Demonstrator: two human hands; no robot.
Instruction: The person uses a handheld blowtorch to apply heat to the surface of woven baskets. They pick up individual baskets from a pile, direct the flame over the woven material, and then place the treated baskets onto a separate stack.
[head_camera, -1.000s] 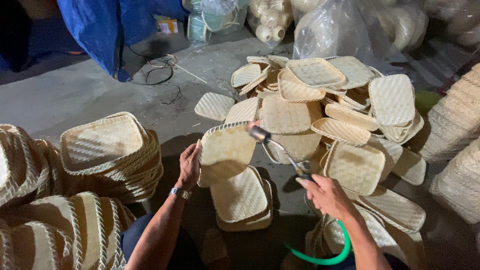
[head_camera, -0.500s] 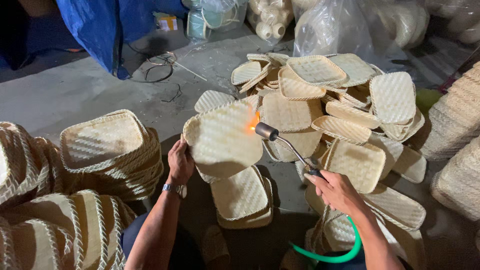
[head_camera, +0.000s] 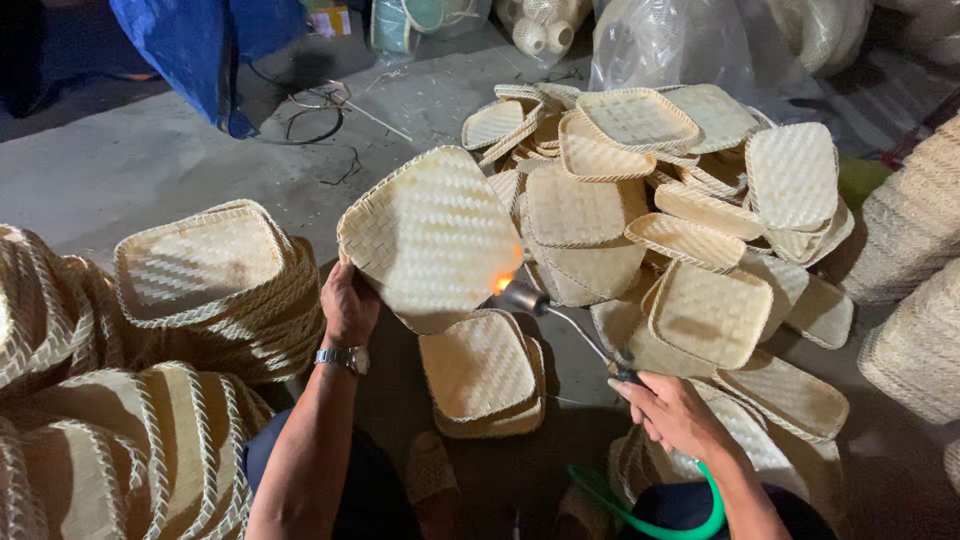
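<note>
Since the earlier frame, the woven tray (head_camera: 432, 235) has been turned so its underside faces the camera more squarely, and the torch nozzle (head_camera: 518, 297) has shifted to its lower right edge, where a small orange flame (head_camera: 503, 283) now licks the rim.

Left hand (head_camera: 347, 303): clamped on the tray's lower left rim, fingers wrapped behind, thumb forward; a wristwatch (head_camera: 341, 358) sits on that wrist. The tray is held tilted above the floor, over a short stack of matching trays (head_camera: 483, 372).

Right hand (head_camera: 672, 409): closed round the torch handle at the near end of a thin bent metal tube (head_camera: 582, 336); a green hose (head_camera: 660, 505) loops away beneath the forearm.

Handling assessment: the tray appears light, one hand carrying it by an edge without sag. The flat plaited strips look thin, dry and springy rather than rigid; the bound rim is judged the stiffest part and the sound place to grip. The material is flammable and liable to scorch, so the hold is best kept on the rim opposite the flame.

Materials and shapes: pale straw-coloured basketwork in a diagonal plait, rounded-square outline, shallow raised rim with lighter binding. A loose heap of like trays (head_camera: 680, 200) lies ahead on the grey concrete floor (head_camera: 130, 160); taller nested stacks (head_camera: 215, 290) stand at left. Clear plastic sacks (head_camera: 660, 40) sit behind.
</note>
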